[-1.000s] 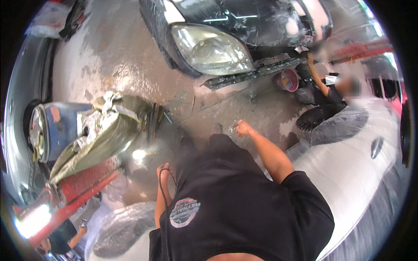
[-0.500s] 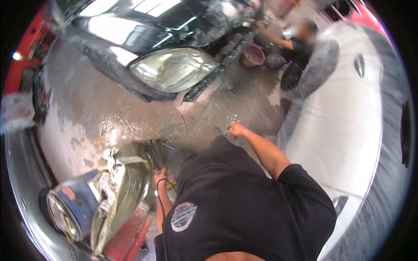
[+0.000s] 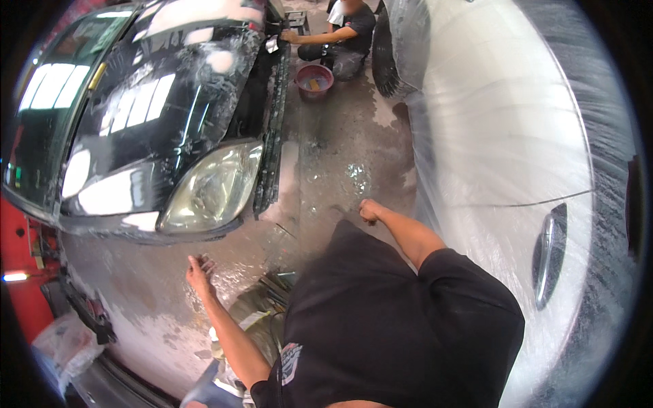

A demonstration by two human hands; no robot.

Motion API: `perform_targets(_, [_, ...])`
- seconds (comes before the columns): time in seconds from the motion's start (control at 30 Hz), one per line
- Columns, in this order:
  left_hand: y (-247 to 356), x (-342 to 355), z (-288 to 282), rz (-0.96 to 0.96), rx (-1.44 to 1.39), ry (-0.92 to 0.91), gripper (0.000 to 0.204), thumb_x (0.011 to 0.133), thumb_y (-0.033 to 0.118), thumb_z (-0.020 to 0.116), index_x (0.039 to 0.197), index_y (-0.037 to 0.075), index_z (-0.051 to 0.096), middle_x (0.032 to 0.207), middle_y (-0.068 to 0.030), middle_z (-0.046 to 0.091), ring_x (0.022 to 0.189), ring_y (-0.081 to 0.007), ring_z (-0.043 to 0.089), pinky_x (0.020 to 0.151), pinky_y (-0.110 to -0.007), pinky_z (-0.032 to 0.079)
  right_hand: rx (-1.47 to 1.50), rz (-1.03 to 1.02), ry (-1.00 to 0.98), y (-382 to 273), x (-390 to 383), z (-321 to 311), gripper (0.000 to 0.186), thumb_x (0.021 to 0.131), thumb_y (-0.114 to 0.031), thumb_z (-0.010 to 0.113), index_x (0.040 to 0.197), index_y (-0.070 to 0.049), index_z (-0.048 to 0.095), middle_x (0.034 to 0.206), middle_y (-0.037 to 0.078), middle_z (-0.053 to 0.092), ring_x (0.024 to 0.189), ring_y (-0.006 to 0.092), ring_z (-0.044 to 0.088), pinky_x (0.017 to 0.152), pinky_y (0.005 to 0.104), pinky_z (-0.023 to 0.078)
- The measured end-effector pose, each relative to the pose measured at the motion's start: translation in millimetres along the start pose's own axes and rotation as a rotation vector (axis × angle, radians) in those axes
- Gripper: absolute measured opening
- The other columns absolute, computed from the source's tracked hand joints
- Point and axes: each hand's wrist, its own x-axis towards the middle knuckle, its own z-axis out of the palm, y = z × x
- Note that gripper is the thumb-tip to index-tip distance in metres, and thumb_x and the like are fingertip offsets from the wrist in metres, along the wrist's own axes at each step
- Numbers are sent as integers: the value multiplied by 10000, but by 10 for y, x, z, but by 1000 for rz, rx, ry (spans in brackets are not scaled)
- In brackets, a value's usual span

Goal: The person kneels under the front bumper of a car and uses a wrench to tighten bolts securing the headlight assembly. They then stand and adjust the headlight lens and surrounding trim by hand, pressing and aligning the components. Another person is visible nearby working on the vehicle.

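Observation:
My left hand [image 3: 201, 268] hangs low with fingers apart and nothing visible in it, below the corner of a black car [image 3: 173, 81] with soapy smears and a cloudy headlamp [image 3: 211, 183]. My right hand [image 3: 369, 211] is closed over the wet floor [image 3: 326, 149], near a pale car [image 3: 490, 136] wrapped in translucent plastic sheeting; whatever it holds, if anything, is too small to make out.
A co-worker [image 3: 347, 41] squats at the far end of the gap between the cars, one arm at the black car's edge, beside a red basin [image 3: 314, 83]. Khaki cloth [image 3: 252, 306] lies at lower left. A red structure [image 3: 20, 265] stands at far left.
My view has swung left, bringing the black car closer and upright along the left. My left hand has opened and moved leftward, away from the cable it held. My right hand stays closed.

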Motion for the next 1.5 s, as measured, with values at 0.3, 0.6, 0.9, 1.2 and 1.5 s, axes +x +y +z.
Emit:
perform_targets(0.3, [916, 782, 414, 28, 137, 139, 583, 1004, 543, 625, 1097, -33, 614, 931, -131, 668, 686, -264, 695, 552, -357, 552, 247, 112, -136, -49, 311, -183, 242, 877, -55, 505, 907, 101, 687, 799, 186, 740, 658, 296, 745, 610, 433, 604])
perform_targets(0.6, [922, 875, 426, -38, 181, 190, 641, 954, 578, 681, 1098, -43, 607, 907, -134, 651, 688, -294, 704, 563, -395, 574, 355, 141, -131, -13, 596, -484, 257, 868, -57, 494, 931, 90, 695, 730, 169, 723, 651, 289, 743, 618, 426, 601])
perform_targets(0.9, [158, 298, 753, -97, 233, 123, 668, 997, 586, 602, 1153, -64, 620, 967, -188, 702, 720, -259, 714, 611, -366, 599, 216, -112, -15, -7, 746, -917, 252, 863, -79, 498, 921, 61, 699, 702, 181, 709, 628, 280, 742, 612, 415, 602])
perform_targets(1.2, [-2237, -1772, 808, -270, 724, -414, 350, 953, 284, 736, 980, -63, 692, 834, -96, 706, 708, -177, 675, 674, -357, 543, 152, -45, -152, 501, 780, -677, 265, 884, -102, 505, 822, 103, 660, 728, 214, 714, 640, 299, 744, 611, 429, 598])
perform_targets(1.5, [-1940, -2046, 413, -406, 30, 68, 261, 974, 269, 722, 948, 15, 666, 718, -57, 646, 589, -156, 602, 530, -317, 494, -994, -702, -596, 236, 1144, -564, 336, 871, -137, 550, 1060, 91, 709, 843, 276, 728, 737, 309, 749, 691, 431, 602])
